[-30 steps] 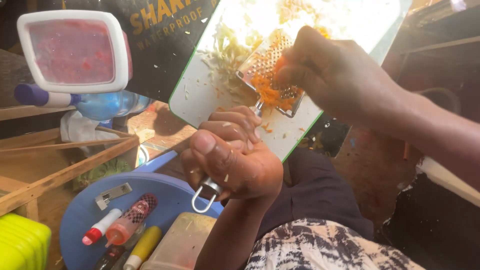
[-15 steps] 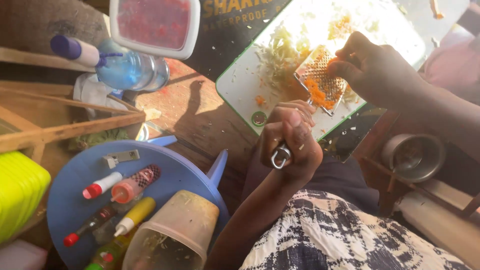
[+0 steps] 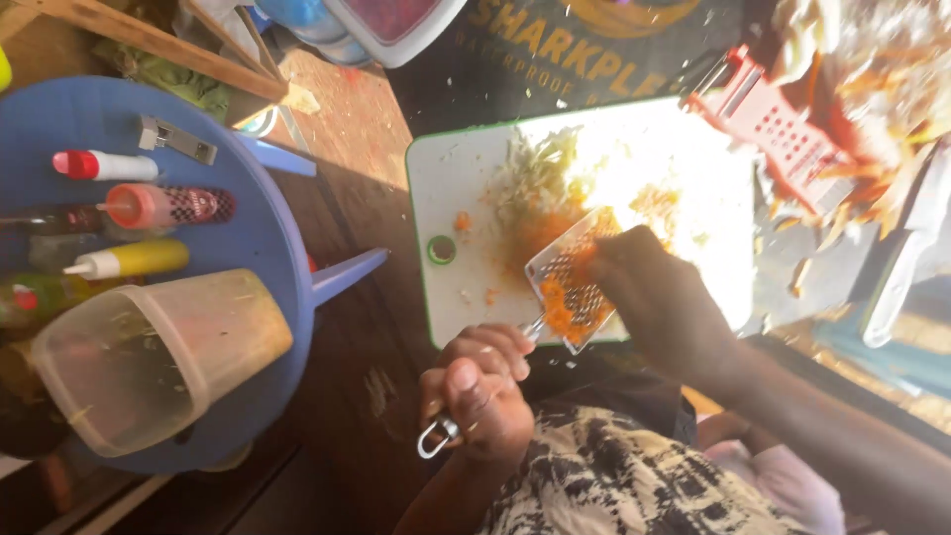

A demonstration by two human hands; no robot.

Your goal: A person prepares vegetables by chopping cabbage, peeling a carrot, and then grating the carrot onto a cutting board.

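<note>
Now my view has turned since a moment ago: the white cutting board (image 3: 693, 198) sits in the middle and upper right, and the blue stool (image 3: 258, 238) has come up on my left. The grating itself goes on as before, so I judge the work is in the middle, with more orange shreds lying on the board. My left hand (image 3: 480, 396) has its fingers closed around the wire handle of the small metal grater (image 3: 570, 282), which leans tilted over the near edge of the board. My right hand (image 3: 659, 302) presses something orange on the grater face; its fingers are curled, but the piece is hidden and I cannot tell what it is. On the stool lies a clear plastic jug (image 3: 149, 362) on its side, beside a yellow bottle (image 3: 134, 260) and a red bottle (image 3: 158, 206). A red grater (image 3: 768, 124) lies beyond the board. Nothing blocks my hands.
</note>
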